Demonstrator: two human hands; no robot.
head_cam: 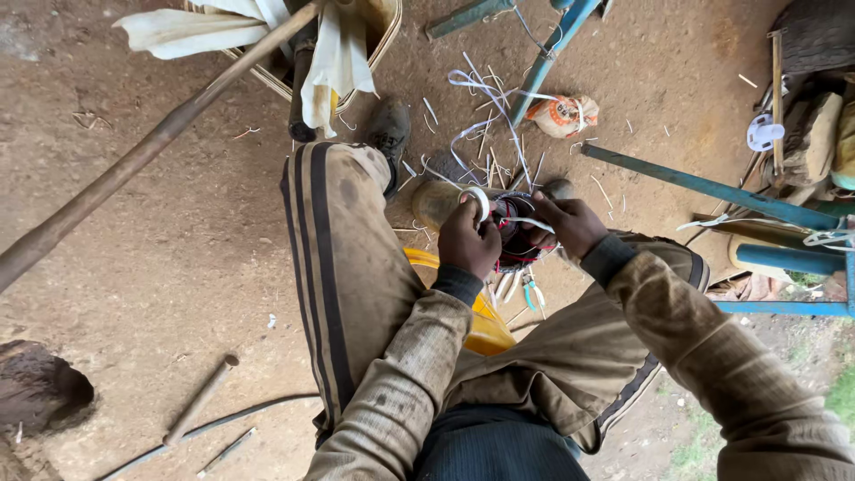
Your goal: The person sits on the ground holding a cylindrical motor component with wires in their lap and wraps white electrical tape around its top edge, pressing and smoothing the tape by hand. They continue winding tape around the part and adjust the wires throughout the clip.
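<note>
I sit looking down at my knees over a dirt floor. My left hand (469, 239) pinches a white plastic strip (478, 200) that loops over a small dark woven piece with red and white strands (519, 239). My right hand (570, 224) grips the other side of that woven piece, with a white strip running across it under my fingers. Both hands meet between my knees. More white strips (485, 98) trail away over the ground beyond them. A yellow seat (488, 325) shows under my legs.
A long wooden pole (151, 147) slants across the left. A basket with pale strips (334, 53) stands at the top. Blue metal frame bars (712, 189) cross the right. An orange-and-white bag (561, 114), short sticks (200, 401) and small pliers (533, 294) lie on the dirt.
</note>
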